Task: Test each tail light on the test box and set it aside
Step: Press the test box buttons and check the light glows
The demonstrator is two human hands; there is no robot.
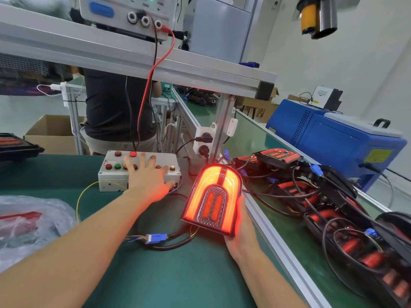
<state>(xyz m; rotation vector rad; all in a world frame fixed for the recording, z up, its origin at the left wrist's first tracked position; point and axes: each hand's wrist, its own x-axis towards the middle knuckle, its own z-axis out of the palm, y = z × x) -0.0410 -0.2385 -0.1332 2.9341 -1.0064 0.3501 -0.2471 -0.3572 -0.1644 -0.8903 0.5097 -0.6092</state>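
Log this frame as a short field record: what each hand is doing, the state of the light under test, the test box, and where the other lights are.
left hand: fingers spread, resting on the test box buttons
right hand: holds the tail light from below
tail light: lit red-orange, tilted up toward the camera
test box: on green mat, one red button lit
blue connector: on the mat, wired toward the light
other tail lights: unlit pile to the right, across the rail
plastic bag: left edge of the mat
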